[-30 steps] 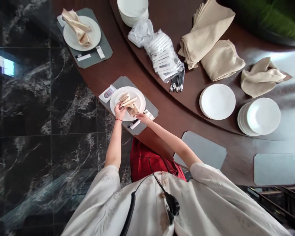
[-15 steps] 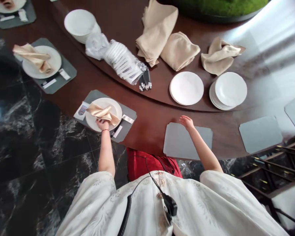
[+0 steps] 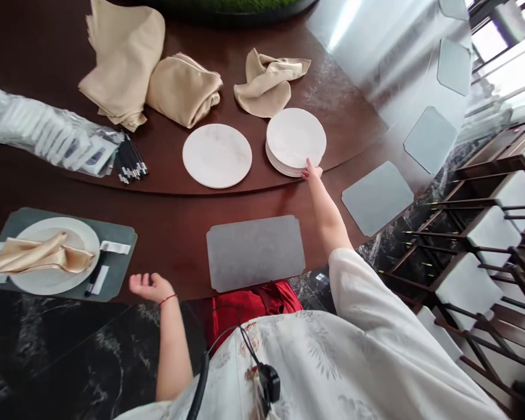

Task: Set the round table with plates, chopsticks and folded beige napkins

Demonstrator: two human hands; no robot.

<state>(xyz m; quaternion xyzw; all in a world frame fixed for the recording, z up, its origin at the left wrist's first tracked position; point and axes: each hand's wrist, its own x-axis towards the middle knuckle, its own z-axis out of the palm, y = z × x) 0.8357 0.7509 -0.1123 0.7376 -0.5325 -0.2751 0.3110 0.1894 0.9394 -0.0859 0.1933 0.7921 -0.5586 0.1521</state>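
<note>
Well, I had only the head view to work from, looking down across a dark wooden table (image 3: 175, 204). The right hand (image 3: 312, 171) stretched forward, its fingers (image 3: 308, 167) bunched at the lower rim of a stack of white plates (image 3: 296, 142). They were touching the stack or just beside it, but I could not tell whether they gripped it. The left hand (image 3: 151, 287) was open, its fingers loosely curled, and it hung just off the table's edge near a grey mat (image 3: 125, 262). That mat held a white plate (image 3: 85, 239) with a folded beige napkin (image 3: 35, 256) across it, and black chopsticks (image 3: 94, 281) lay beside the plate. A single white plate (image 3: 217, 156) sat just left of the stack, with beige napkins (image 3: 184, 90) beyond them both. Farther left lay a bundle of loose chopsticks (image 3: 130, 162) beside a plastic bag of packets (image 3: 52, 137). Two bare grey mats (image 3: 255, 253) (image 3: 377, 198) lay on either side of the right arm, and white chairs (image 3: 492, 230) stood along the right.
</note>
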